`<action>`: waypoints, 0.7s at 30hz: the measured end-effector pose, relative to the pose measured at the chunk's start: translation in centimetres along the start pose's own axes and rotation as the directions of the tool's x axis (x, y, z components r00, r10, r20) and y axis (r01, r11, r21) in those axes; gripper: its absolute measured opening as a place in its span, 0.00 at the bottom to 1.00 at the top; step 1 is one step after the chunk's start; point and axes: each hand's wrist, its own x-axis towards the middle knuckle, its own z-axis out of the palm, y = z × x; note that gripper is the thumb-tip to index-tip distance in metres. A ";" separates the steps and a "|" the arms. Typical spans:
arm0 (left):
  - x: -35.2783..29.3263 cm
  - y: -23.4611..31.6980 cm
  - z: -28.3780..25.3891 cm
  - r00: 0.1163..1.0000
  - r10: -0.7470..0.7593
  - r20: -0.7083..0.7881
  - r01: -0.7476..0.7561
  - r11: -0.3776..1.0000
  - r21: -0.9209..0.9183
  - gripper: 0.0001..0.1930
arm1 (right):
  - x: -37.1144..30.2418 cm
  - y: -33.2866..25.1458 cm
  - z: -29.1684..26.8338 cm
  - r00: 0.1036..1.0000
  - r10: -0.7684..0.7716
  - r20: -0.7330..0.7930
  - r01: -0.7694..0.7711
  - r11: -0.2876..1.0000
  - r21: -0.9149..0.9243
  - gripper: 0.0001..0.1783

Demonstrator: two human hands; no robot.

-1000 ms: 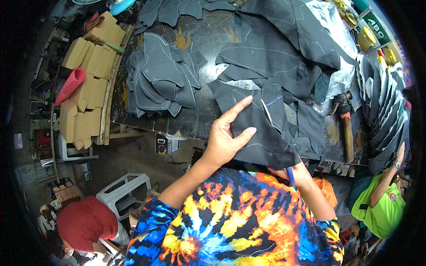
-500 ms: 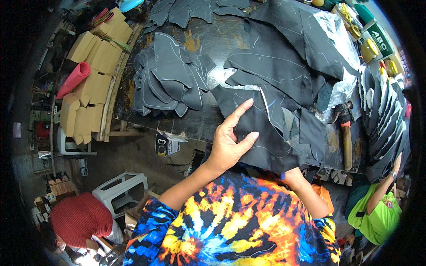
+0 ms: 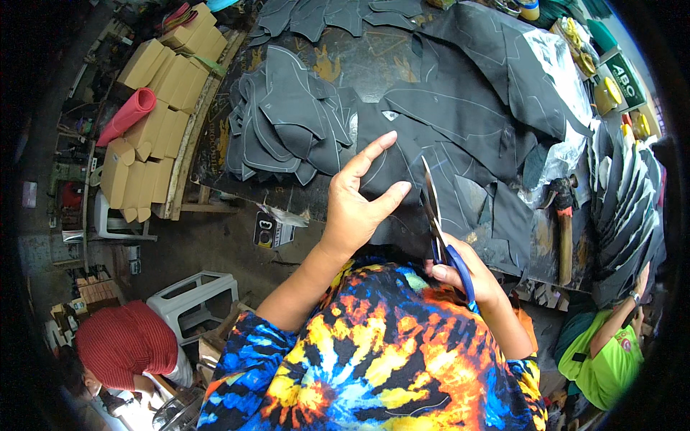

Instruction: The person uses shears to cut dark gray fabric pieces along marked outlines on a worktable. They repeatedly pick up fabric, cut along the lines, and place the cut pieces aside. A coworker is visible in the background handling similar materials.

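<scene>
Head view: the left hand point(image 3: 359, 201) is seen at the centre of the frame, fingers spread and laid flat on a dark grey sheet point(image 3: 424, 179) marked with pale outlines, which lies at the near edge of the worktable point(image 3: 338, 65). The thumb is held apart from the other fingers, pointing right toward the blades. The right hand point(image 3: 467, 276) is seen just right of and below centre, closed around the blue handles of a pair of scissors point(image 3: 435, 223); the blades are pointed up the frame, set against the sheet just right of the left thumb. Whether the blades are parted cannot be told. A stack of cut grey pieces point(image 3: 284, 126) is located left of the sheet, in the upper middle of the frame. A hammer point(image 3: 563, 215) with a wooden handle is seen at the right, and a fan of dark pieces point(image 3: 625, 208) at the far right. Cardboard boxes point(image 3: 154, 93) and a red roll point(image 3: 128, 115) are placed at the upper left. A white plastic stool point(image 3: 194, 302) stands at the lower left, beside a person in a red shirt point(image 3: 126, 341). A person in a green shirt point(image 3: 600, 355) is seen at the lower right.
</scene>
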 end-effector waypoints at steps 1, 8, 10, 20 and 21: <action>0.0 0.1 0.2 1.000 0.013 0.001 -0.013 1.000 0.007 0.31 | 0.1 -0.1 0.1 1.000 0.013 -0.016 -0.013 1.000 0.000 0.19; -0.5 0.8 0.5 0.999 0.040 0.019 -0.041 0.997 0.061 0.32 | 0.4 -0.1 1.1 0.988 0.031 -0.154 -0.043 0.996 -0.076 0.16; -0.6 0.8 0.6 0.999 0.033 0.023 -0.034 0.998 0.049 0.32 | 0.5 0.2 1.4 0.982 0.034 -0.185 -0.045 0.998 -0.053 0.15; -1.1 0.9 1.5 0.996 0.082 0.032 -0.085 0.992 0.095 0.37 | -0.3 -0.9 1.3 0.962 0.170 -0.211 -0.158 0.985 0.073 0.14; -1.3 0.9 1.7 0.996 0.070 0.053 -0.073 0.995 0.067 0.37 | -0.1 -1.0 1.2 0.959 0.182 -0.217 -0.176 0.983 0.049 0.14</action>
